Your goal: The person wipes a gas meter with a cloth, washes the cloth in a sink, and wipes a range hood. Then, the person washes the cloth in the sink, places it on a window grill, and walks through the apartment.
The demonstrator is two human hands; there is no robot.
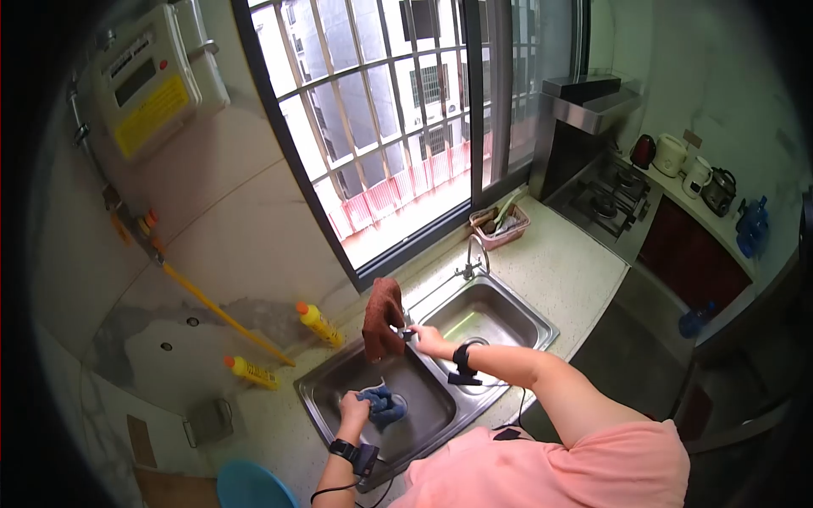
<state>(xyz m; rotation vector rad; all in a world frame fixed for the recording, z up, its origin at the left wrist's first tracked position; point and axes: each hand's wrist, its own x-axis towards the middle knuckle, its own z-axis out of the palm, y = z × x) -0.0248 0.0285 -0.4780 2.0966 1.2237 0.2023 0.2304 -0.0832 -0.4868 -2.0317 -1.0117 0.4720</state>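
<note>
Lower centre, the left hand (354, 408) grips a crumpled blue cloth (385, 408), not yet released, in a steel basin (430, 391) — the right hand (430, 341) touches or nears a hanging reddish-brown cloth (383, 313), its grip unclear.

Right of the faucet (473, 258), the counter (576, 258) offers a hand a wide lane. Past it, toward the window, the basket (500, 230) blocks passage; on its near side, the right forearm (508, 364) crosses. The brown cloth (384, 317) obstructs its left; room under the blue cloth (383, 408) is hard to judge.
</note>
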